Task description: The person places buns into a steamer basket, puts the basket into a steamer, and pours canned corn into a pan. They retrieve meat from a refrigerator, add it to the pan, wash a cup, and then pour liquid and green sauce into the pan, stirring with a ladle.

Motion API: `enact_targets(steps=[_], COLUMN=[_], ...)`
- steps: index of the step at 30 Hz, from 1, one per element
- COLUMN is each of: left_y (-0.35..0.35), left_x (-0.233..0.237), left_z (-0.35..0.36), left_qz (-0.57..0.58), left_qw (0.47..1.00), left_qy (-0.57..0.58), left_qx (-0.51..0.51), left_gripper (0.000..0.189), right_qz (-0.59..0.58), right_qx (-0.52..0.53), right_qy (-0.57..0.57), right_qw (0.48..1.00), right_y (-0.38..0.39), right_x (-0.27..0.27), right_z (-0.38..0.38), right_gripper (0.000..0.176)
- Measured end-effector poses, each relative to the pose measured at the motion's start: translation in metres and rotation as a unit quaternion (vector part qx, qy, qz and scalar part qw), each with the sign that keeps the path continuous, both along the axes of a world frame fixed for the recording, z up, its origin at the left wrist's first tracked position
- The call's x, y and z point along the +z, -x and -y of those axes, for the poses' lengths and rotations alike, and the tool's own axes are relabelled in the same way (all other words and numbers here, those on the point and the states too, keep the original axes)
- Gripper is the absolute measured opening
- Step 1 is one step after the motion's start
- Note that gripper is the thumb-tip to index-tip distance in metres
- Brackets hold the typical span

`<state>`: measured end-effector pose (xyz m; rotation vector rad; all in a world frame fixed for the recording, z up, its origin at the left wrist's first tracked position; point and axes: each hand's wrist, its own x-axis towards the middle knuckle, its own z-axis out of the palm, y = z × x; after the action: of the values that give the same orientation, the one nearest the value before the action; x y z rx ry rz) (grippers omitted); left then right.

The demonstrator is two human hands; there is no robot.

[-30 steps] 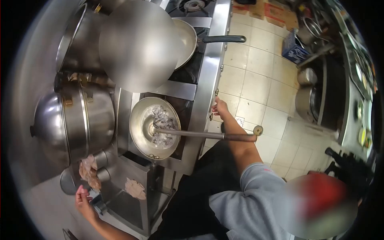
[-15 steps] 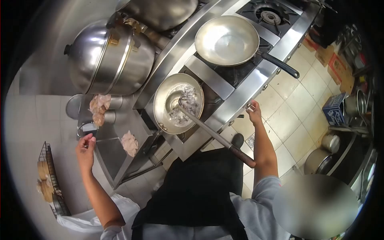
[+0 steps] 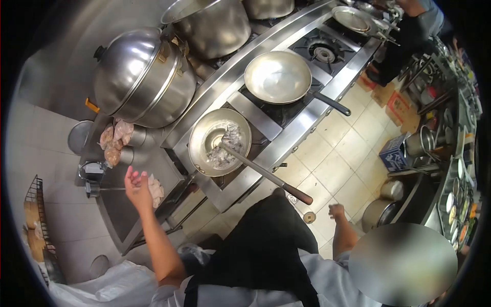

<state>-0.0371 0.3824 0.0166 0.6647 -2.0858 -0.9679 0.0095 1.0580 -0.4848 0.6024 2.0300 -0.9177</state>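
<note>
Here, both hands empty: left hand (image 3: 135,183) spread beside pale food (image 3: 156,188), right hand (image 3: 336,211) loosely curled near ladle handle (image 3: 266,176)

Half hidden behind left hand (image 3: 134,183): pale scraps (image 3: 156,190) at side counter's (image 3: 118,217) far edge. Cropped at left: wire rack (image 3: 35,225). Too small to tell, curled or slack: right hand (image 3: 336,210). Buried in food: bowl of ladle (image 3: 266,174).

Wok (image 3: 204,134): dull grey metal, scuffed inside. Ladle (image 3: 267,175): bare metal shaft, dark matt grip. Lidded pot (image 3: 135,77): polished steel, mirror-glossy. Frying pan (image 3: 276,77): smooth bright metal, black matt handle. Stove front (image 3: 304,127): brushed steel, satin sheen. Floor tiles (image 3: 335,169): pale, smooth, glazed. Apron (image 3: 261,245): black matt cloth.
</note>
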Motion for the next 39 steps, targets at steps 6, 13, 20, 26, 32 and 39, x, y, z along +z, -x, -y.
enact_targets(steps=[6,13,20,26,32,39], left_y=[-0.014,-0.04,-0.056,-0.026,0.01,0.067], left_x=[-0.053,-0.053,0.046,0.024,0.043,0.016], left_z=[-0.035,-0.118,-0.231,-0.266,-0.391,-0.559], left_qz=[-0.058,-0.133,-0.056,-0.155,-0.243,-0.009], left_qw=[0.995,0.985,0.979,0.967,0.862,0.852], left_qy=[-0.026,-0.095,-0.197,-0.182,-0.317,-0.304], left_qx=[0.071,0.062,0.013,-0.092,-0.311,-0.426], left_gripper=[0.045,0.031,0.063,0.028,0.008,0.011], right_qz=[-0.078,-0.149,-0.134,-0.303,-0.353,-0.32], right_qx=[0.141,0.042,0.09,-0.221,-0.423,-0.609], right_qy=[-0.134,-0.125,-0.012,0.011,0.032,0.036], right_qw=[0.978,0.98,0.987,0.927,0.834,0.725], right_y=[-0.068,-0.048,-0.068,-0.129,-0.168,-0.176], right_x=[0.082,0.118,0.211,0.262,0.291,0.379], right_z=[-0.051,-0.016,0.005,-0.117,-0.224,-0.286], right_gripper=[0.049,0.045,0.047,0.042,0.023,0.029])
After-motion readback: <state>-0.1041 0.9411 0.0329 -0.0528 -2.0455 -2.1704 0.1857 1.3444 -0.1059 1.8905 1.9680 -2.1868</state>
